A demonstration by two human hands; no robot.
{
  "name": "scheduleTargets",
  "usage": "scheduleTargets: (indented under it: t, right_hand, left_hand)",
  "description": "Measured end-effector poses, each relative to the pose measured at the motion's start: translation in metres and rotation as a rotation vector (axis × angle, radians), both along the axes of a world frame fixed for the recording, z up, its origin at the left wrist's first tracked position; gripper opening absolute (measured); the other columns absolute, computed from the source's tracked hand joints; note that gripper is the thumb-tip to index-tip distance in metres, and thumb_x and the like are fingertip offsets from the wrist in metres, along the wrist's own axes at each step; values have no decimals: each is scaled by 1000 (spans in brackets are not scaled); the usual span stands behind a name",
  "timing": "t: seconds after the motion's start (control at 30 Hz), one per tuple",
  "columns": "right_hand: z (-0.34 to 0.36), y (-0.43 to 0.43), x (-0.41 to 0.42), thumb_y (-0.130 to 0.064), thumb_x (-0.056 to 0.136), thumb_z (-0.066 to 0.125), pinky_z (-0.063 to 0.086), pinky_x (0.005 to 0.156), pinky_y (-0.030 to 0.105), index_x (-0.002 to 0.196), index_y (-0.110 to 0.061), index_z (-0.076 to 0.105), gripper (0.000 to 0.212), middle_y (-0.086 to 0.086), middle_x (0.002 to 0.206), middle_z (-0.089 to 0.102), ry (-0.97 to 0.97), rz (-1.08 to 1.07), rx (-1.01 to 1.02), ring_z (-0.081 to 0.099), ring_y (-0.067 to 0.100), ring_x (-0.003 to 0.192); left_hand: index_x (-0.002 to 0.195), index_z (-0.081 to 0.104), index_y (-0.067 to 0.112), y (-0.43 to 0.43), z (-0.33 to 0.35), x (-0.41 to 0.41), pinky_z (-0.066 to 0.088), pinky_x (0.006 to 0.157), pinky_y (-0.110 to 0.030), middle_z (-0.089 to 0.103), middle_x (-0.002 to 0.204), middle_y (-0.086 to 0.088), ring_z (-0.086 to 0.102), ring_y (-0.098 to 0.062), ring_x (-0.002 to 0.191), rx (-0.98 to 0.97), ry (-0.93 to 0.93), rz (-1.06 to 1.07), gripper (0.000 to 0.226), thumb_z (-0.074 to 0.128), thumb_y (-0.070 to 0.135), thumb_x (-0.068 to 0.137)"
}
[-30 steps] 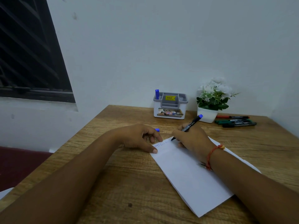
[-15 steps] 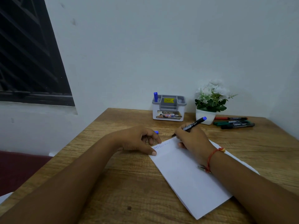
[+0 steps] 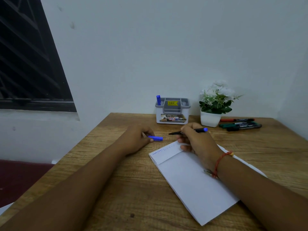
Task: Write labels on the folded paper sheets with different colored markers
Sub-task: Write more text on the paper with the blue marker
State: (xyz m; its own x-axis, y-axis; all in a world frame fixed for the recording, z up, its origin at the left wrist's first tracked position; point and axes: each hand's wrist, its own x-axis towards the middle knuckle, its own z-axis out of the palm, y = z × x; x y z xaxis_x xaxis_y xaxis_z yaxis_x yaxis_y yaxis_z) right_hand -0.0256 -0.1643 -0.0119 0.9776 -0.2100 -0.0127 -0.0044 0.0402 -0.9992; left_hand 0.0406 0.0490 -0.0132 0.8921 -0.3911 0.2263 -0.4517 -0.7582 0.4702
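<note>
Your right hand, gripping the blue marker, is partly covering the folded sheet beside an unreadable blue label; your left hand is pinching the cap.

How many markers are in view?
5: a blue marker in the right hand, another marker upright in the gray holder, where more may hide, and red, green and dark markers beside the flower pot. The left hand holds a cap.
</note>
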Motion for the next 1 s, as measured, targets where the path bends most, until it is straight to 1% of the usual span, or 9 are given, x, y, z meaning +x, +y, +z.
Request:
scheduleTargets:
  t: [0.07,0.13,0.2,0.37,0.47,0.6,0.77,0.9,1.0]
  right_hand:
    - [-1,-1,-2,-23,98,61,55,54,24,92,-16,68,12,8,84,77,-32,19,3,68,11,76]
    - [-1,-3,-3,-25,97,63,55,55,25,89,-18,68,12,8,85,78,-43,34,19,69,10,75]
    - [0,-3,-3,-26,97,64,55,55,25,91,-17,70,12,9,85,79,-43,34,44,70,11,74]
    - [2,-3,-4,-27,96,65,55,53,25,95,-13,70,15,11,83,78,-41,33,87,69,13,71]
    - [3,-4,-4,-26,97,63,54,51,24,99,-12,70,15,9,82,79,-33,22,116,70,11,70]
    - [4,-3,-4,-24,97,63,54,49,22,94,-14,70,13,10,81,78,-31,2,162,69,10,66]
    - [4,-2,-4,-26,97,64,55,52,22,92,-15,69,13,9,78,78,-37,14,145,69,11,67]
    - [2,-3,-5,-29,95,68,56,54,22,94,-15,72,15,7,79,78,-60,34,114,69,9,67]
    - [1,-3,-6,-32,90,73,56,54,21,93,-14,75,19,7,78,78,-70,43,98,68,8,66]
  left_hand:
    - [103,71,27,0,0,-1,39,67,-16,65,101,11,54,-2,82,-51,-22,6,16,70,23,87]
    - [100,70,30,-1,1,-2,44,72,-20,66,100,12,56,-5,85,-96,-39,16,15,70,23,87]
    - [99,69,30,-3,1,-2,48,76,-25,67,99,11,57,-6,87,-134,-50,20,14,70,24,87]
    - [94,69,32,-6,3,-7,49,78,-29,69,96,8,59,-12,87,-202,-73,-9,14,72,21,85]
    - [94,69,31,-5,3,-6,50,79,-31,69,96,7,60,-12,86,-199,-76,-9,15,72,20,85]
    - [99,71,27,-5,1,-4,51,80,-32,68,97,8,60,-11,87,-187,-69,-3,14,71,21,86]
    - [93,69,32,-7,2,-6,52,79,-29,68,94,11,60,-9,85,-215,-86,-37,17,73,18,84]
    - [95,71,27,-10,2,-9,52,78,-28,69,96,9,61,-10,87,-217,-73,-56,15,74,18,83]
    - [95,70,27,-14,3,-13,47,76,-18,69,95,12,60,-5,89,-233,-69,-73,15,74,17,83]
